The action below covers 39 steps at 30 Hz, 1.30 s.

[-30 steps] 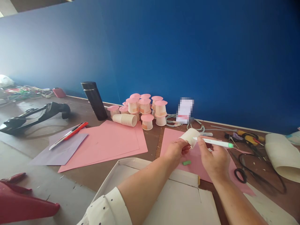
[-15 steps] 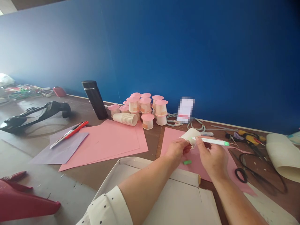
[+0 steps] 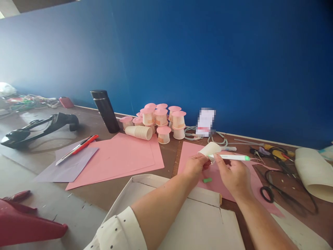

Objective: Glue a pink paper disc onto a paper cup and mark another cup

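Note:
A white paper cup (image 3: 211, 148) lies tilted in my left hand (image 3: 195, 168), whose fingers close on its rim side. My right hand (image 3: 234, 173) grips a white marker (image 3: 232, 157) with a green end, its tip against the cup near my left fingers. Below the cup, a green marker cap (image 3: 207, 180) rests on pink paper (image 3: 186, 152). Another white marker (image 3: 229, 148) lies just behind my right hand. Whether the cup bears a green mark is too small to tell.
Behind on the left are stacked cups with pink discs (image 3: 161, 119), nested cups (image 3: 139, 132) and a black flask (image 3: 105, 111). A red cutter (image 3: 78, 148) lies on purple paper. Scissors (image 3: 267, 194), cables and a white roll (image 3: 313, 173) are at right; a white board (image 3: 203, 222) is in front.
My right hand and the marker have shifted slightly left, bringing the tip closer to my left fingers. The cup has tilted a little.

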{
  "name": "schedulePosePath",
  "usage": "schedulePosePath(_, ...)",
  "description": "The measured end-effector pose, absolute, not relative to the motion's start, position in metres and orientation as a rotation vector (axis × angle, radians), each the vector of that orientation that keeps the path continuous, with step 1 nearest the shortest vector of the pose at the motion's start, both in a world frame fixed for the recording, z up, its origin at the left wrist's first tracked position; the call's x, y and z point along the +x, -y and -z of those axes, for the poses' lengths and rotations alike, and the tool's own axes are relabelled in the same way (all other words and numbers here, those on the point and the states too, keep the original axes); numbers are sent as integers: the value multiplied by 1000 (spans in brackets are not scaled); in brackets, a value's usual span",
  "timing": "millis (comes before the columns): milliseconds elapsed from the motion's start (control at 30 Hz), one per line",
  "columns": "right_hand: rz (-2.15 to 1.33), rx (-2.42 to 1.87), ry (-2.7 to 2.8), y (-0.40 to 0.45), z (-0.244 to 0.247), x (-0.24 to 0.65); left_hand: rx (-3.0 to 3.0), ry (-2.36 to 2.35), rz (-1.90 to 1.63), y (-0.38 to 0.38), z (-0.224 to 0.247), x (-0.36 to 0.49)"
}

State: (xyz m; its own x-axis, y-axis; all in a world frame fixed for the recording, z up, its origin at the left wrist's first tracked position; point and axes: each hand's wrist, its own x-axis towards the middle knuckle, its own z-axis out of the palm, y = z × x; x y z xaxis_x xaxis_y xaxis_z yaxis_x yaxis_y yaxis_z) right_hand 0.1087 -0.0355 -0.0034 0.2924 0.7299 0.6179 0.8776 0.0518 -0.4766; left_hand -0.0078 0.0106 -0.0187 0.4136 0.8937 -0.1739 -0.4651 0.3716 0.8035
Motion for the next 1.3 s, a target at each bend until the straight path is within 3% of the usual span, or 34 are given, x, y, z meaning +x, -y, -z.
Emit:
schedulePosePath(433, 328, -1692, 1460, 33, 8, 102, 746, -687, -957, -13, 23, -6)
schedulePosePath(767, 127, -1672, 1110, 42, -6, 104, 595, -705, -921, -13, 18, -7)
schedulePosePath(1300, 109, -1768, 1142, 38, -2, 107, 659, -663, -923, -13, 22, -6)
